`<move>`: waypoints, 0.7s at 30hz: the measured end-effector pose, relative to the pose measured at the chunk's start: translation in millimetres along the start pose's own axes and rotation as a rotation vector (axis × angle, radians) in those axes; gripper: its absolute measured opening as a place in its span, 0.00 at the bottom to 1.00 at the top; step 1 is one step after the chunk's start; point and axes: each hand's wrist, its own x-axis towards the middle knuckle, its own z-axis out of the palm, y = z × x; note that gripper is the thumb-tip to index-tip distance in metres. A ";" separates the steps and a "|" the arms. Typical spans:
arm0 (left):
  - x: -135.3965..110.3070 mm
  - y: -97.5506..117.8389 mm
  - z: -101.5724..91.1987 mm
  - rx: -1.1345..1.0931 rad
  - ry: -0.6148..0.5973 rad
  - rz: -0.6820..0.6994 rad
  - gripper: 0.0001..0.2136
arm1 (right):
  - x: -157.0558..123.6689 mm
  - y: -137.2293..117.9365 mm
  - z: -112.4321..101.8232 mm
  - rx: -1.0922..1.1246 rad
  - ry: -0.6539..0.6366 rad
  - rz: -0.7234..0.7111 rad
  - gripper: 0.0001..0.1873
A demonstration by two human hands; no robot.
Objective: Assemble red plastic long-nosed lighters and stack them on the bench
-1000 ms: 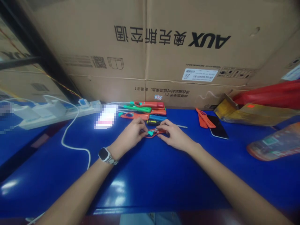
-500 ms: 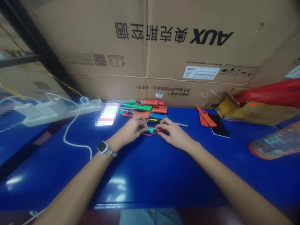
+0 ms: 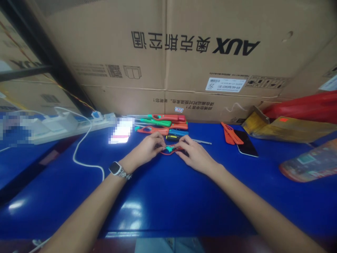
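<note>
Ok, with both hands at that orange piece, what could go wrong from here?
The small teal part by the left hand might slip out of place, since the fingers crowd the orange piece.

The screwdriver lies just beyond the right hand, so a careless move could knock it.

The white cable runs up to the left forearm; pulling back could snag it.

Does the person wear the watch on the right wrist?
No, the watch sits on the wrist of the left hand, while the wrist of the right hand is bare.
</note>
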 end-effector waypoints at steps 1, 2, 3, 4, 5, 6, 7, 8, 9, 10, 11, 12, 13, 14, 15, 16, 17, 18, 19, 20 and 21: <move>0.0 0.0 -0.1 0.000 -0.001 -0.002 0.05 | 0.5 -0.2 1.1 -0.002 0.004 0.002 0.08; 0.0 0.1 -0.2 0.001 -0.002 -0.004 0.05 | 0.9 -0.4 2.2 -0.001 0.007 0.002 0.08; 0.1 0.2 -0.5 0.002 -0.001 -0.007 0.05 | 1.3 -0.4 3.0 0.002 0.010 0.001 0.08; 0.2 0.5 -0.8 0.003 -0.001 -0.010 0.05 | 1.5 -0.4 3.7 0.008 0.013 0.000 0.08; 0.2 0.9 -1.2 0.003 -0.001 -0.012 0.05 | 1.5 -0.3 4.2 0.017 0.013 -0.001 0.08; 0.2 1.4 -1.5 0.002 -0.002 -0.012 0.05 | 1.5 -0.3 4.5 0.025 0.014 -0.002 0.07; 0.1 1.9 -1.9 0.002 0.000 -0.013 0.05 | 1.4 -0.4 4.6 0.030 0.013 0.000 0.07; 0.0 2.6 -2.2 0.002 0.001 -0.015 0.05 | 1.3 -0.5 4.6 0.029 0.011 0.003 0.07; -0.1 3.1 -2.5 0.002 0.002 -0.016 0.05 | 1.3 -0.8 4.5 0.025 0.009 0.007 0.07; -0.3 3.6 -2.5 0.003 0.004 -0.017 0.05 | 1.2 -1.1 4.5 0.017 0.007 0.011 0.07; -0.4 3.9 -2.5 0.002 0.009 -0.016 0.05 | 1.2 -1.5 4.6 0.008 0.005 0.014 0.07; -0.6 4.0 -2.4 0.000 0.015 -0.013 0.05 | 1.3 -1.9 4.8 -0.001 0.003 0.017 0.08; -0.7 3.9 -2.2 -0.003 0.022 -0.009 0.05 | 1.3 -2.2 5.2 -0.009 0.000 0.020 0.08; -0.8 3.7 -2.1 -0.006 0.029 -0.006 0.05 | 1.3 -2.5 5.6 -0.015 -0.001 0.024 0.08; -1.0 3.4 -2.0 -0.009 0.036 -0.005 0.05 | 1.2 -2.8 6.2 -0.019 0.000 0.028 0.08; -1.1 3.1 -2.1 -0.011 0.041 -0.006 0.05 | 1.1 -2.9 6.8 -0.020 0.001 0.032 0.08; -1.3 2.8 -2.3 -0.013 0.044 -0.009 0.05 | 0.9 -3.0 7.3 -0.020 0.002 0.034 0.08; -1.4 2.5 -2.7 -0.015 0.044 -0.012 0.05 | 0.7 -3.1 7.8 -0.017 0.003 0.034 0.08; -1.6 2.4 -3.2 -0.017 0.043 -0.015 0.05 | 0.4 -3.2 8.2 -0.014 0.002 0.033 0.08; -1.8 2.4 -3.7 -0.017 0.041 -0.017 0.05 | 0.3 -3.3 8.3 -0.010 0.001 0.032 0.08; -2.0 2.5 -4.3 -0.016 0.041 -0.019 0.05 | 0.1 -3.5 8.3 -0.007 -0.001 0.032 0.08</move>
